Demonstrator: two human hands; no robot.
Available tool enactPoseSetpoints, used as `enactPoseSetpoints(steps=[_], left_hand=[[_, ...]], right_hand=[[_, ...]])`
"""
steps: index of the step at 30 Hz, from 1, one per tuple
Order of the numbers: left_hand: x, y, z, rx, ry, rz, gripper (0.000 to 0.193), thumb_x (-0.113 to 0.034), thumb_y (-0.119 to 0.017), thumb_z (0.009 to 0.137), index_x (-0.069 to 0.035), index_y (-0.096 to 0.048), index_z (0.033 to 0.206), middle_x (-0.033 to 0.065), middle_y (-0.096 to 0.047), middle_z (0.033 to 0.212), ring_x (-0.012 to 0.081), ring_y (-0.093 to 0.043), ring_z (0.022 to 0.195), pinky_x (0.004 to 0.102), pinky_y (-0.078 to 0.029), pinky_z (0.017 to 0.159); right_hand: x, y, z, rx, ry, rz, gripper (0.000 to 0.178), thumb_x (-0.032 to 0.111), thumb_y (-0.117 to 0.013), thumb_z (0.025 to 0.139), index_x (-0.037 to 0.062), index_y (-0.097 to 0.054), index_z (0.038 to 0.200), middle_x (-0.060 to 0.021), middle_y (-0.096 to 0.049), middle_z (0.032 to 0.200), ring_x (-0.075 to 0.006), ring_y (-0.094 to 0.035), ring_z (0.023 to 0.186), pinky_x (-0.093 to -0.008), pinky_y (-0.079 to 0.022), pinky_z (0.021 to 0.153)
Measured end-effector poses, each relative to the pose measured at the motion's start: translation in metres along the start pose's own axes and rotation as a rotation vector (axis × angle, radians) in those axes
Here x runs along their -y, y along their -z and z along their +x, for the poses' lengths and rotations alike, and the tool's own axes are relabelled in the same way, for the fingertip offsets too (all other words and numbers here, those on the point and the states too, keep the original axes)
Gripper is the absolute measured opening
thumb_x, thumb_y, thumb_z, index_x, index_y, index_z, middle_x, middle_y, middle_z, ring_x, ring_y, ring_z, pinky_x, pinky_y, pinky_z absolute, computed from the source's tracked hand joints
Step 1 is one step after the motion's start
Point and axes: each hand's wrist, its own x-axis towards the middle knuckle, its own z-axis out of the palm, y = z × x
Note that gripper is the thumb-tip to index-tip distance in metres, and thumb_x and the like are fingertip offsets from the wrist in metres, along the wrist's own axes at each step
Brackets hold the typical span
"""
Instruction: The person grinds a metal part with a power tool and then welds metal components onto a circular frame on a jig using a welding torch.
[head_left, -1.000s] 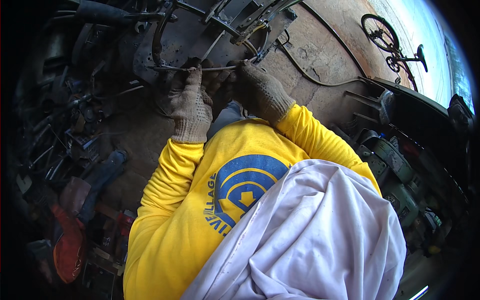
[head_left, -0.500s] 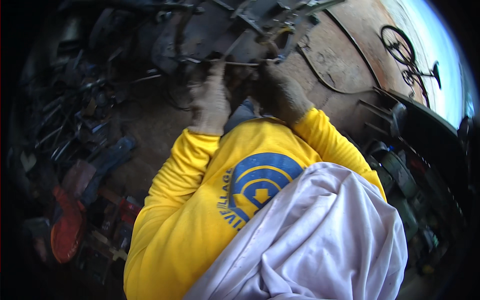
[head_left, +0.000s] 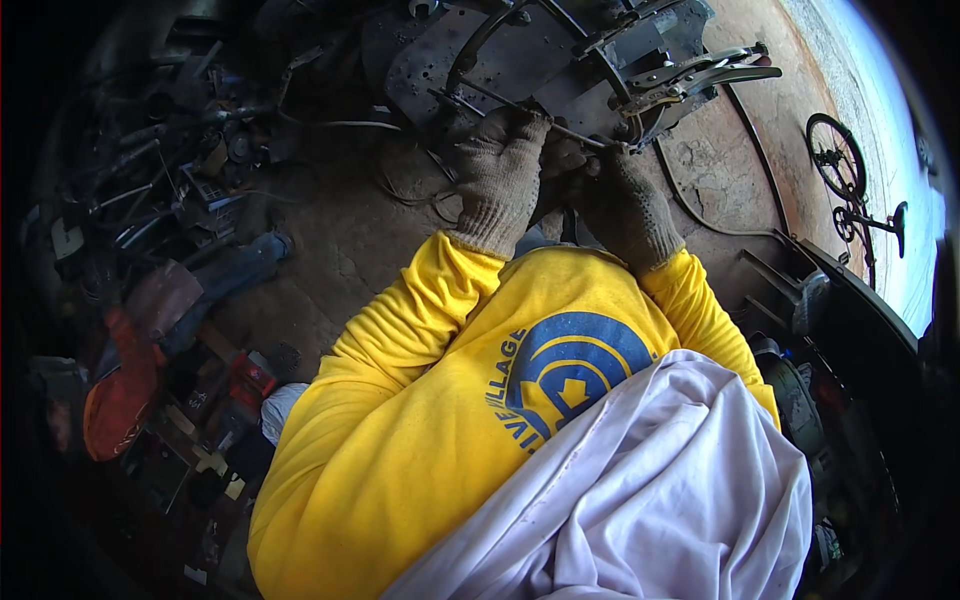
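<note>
Workshop floor: worn brown ground is seen below and to the right of the dark metal surface, whose far side is cut off by the upper edge.
Metal rod: it is held slantwise along the near edge of the surface, a thin length partly covered by glove; whether it touches the metalwork behind it cannot be told.
Left glove: the knitted left hand is placed at the near edge of the surface, its fingers closed around the rod; the undersides are hidden.
Right glove: the right hand is set below the right end of the surface, fingertips at the rod's right end; its fingers are lost in shadow, so whether the rod is gripped cannot be told.
Clamping tools: pale long-handled pliers are seen at the right end of the surface, handles jutting past it.
Hose: a bent line is laid on the ground to the right of the surface.
Scrap heap: dark parts are piled left of the surface, most too dim to be made out.
Bicycle: it is seen well to the right of the surface.
Clothing: much of the ground nearest the body, below the surface, is covered by a yellow shirt and a pale cloth.
</note>
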Motion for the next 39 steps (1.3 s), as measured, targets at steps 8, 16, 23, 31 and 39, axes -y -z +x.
enactPoseSetpoints(steps=[8, 16, 23, 31, 39], left_hand=[[0.002, 0.006, 0.008, 0.014, -0.032, 0.108, 0.012, -0.015, -0.06, 0.096, -0.005, -0.064, 0.101, 0.0064, -0.069, 0.085, 0.0167, -0.069, 0.07, 0.0282, -0.059, 0.066], [-0.019, -0.017, -0.004, -0.086, 0.096, 0.049, 0.005, -0.018, -0.066, 0.093, -0.013, -0.067, 0.095, 0.0004, -0.067, 0.072, 0.0047, -0.05, 0.043, 0.0194, -0.037, 0.04], [-0.026, -0.004, 0.0, 0.016, 0.15, 0.145, 0.015, -0.02, -0.063, 0.094, -0.009, -0.063, 0.103, 0.0086, -0.072, 0.084, 0.0189, -0.072, 0.067, 0.0247, -0.055, 0.055], [-0.009, 0.009, 0.008, 0.01, 0.064, 0.184, 0.016, -0.02, -0.061, 0.095, -0.006, -0.064, 0.102, 0.0066, -0.071, 0.084, 0.0157, -0.07, 0.065, 0.0237, -0.057, 0.06], [-0.025, -0.008, -0.001, -0.001, 0.143, 0.029, 0.013, -0.019, -0.06, 0.095, -0.008, -0.062, 0.101, 0.0067, -0.069, 0.077, 0.0206, -0.069, 0.061, 0.0307, -0.058, 0.055]], right_hand=[[-0.001, -0.006, -0.001, -0.015, 0.032, -0.016, 0.028, 0.032, -0.055, 0.099, 0.0064, -0.06, 0.108, -0.0091, -0.066, 0.099, -0.0261, -0.064, 0.094, -0.0385, -0.05, 0.089], [-0.002, -0.006, -0.004, -0.027, 0.063, -0.03, 0.028, 0.031, -0.054, 0.1, 0.0056, -0.059, 0.109, -0.0099, -0.065, 0.099, -0.0264, -0.064, 0.096, -0.0395, -0.051, 0.088], [0.0, -0.009, -0.006, -0.092, 0.074, -0.033, 0.026, 0.029, -0.055, 0.099, 0.0044, -0.059, 0.107, -0.0098, -0.065, 0.098, -0.026, -0.063, 0.091, -0.0412, -0.052, 0.088], [-0.001, -0.004, -0.003, -0.071, 0.06, -0.011, 0.025, 0.027, -0.055, 0.1, 0.0043, -0.059, 0.109, -0.0092, -0.065, 0.096, -0.024, -0.063, 0.089, -0.0405, -0.053, 0.086], [0.001, -0.007, -0.005, 0.023, 0.032, 0.003, 0.029, 0.03, -0.052, 0.101, 0.0049, -0.058, 0.114, -0.0084, -0.065, 0.099, -0.0235, -0.063, 0.092, -0.0389, -0.05, 0.089]])
